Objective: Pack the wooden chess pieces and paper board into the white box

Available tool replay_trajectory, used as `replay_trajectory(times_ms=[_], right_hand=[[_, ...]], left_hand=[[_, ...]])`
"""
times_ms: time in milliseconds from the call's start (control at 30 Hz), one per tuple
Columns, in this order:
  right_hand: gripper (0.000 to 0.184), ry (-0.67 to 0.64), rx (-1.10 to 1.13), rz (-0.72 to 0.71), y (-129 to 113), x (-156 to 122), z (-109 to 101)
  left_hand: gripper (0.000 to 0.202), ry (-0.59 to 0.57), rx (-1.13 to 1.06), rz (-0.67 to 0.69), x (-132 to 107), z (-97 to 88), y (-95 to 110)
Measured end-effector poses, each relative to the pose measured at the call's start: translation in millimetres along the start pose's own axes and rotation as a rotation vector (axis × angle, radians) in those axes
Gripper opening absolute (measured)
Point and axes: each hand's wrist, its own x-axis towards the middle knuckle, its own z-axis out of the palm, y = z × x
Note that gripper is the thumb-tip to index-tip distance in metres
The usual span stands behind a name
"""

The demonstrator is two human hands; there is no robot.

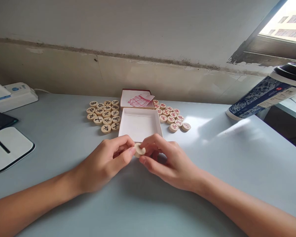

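Observation:
Both my hands meet at the table's middle, pinching one round wooden game piece (139,150) between them. My left hand (106,163) grips it with thumb and fingers from the left; my right hand (167,159) grips it from the right. Just beyond the piece lies an open white box tray (140,124). Behind it sits the box lid (135,98) holding a folded red-lined sheet (141,99). Several wooden pieces with black marks (104,115) lie in rows left of the tray. Several pieces with red marks (171,118) lie to its right.
A white power strip (14,95) and a white device (7,148) lie at the far left, with a dark phone (0,121) between them. A blue-patterned cup with a black lid (268,92) leans in at the right. The wall runs along the table's far edge.

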Motion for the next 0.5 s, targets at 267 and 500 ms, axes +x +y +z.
replay_trajectory(times_ms=[267,500], right_hand=[[0.018,0.019,-0.044,-0.015,1.5,-0.2,0.7],[0.026,0.028,-0.081,-0.012,1.8,0.0,1.0]], left_hand=[[0.027,0.005,-0.024,0.027,-0.8,2.9,2.4],[0.023,-0.023,0.063,0.042,-0.3,0.5,0.3]])
